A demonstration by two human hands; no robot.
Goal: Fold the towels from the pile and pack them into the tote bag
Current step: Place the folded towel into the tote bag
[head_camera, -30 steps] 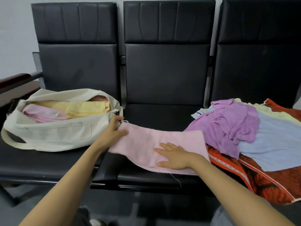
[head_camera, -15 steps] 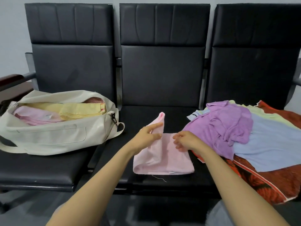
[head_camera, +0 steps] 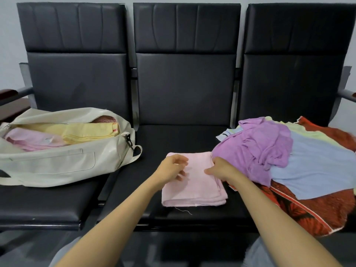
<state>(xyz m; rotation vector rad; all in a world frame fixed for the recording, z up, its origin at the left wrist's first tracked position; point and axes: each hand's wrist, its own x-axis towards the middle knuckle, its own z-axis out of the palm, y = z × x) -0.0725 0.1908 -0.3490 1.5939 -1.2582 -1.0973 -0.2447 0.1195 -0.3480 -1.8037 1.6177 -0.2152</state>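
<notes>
Three black seats (head_camera: 183, 139) stand in a row. One tote bag (head_camera: 57, 162) lies open at 9 o'clock, one pile (head_camera: 279, 151) at 3. The single folded pink towel (head_camera: 194, 191) lies between them, long axis 12-to-6. Your left hand (head_camera: 171, 169), nearer the bag, rests on it loosely curled, gripping nothing. Your right hand (head_camera: 223, 168) meets its right edge, perhaps pinching; I cannot tell.

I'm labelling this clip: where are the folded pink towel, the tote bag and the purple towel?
folded pink towel (head_camera: 194, 191), head view, bare top face near front edge.
tote bag (head_camera: 57, 164), head view, front side wall.
purple towel (head_camera: 256, 151), head view, crumpled middle.
</notes>
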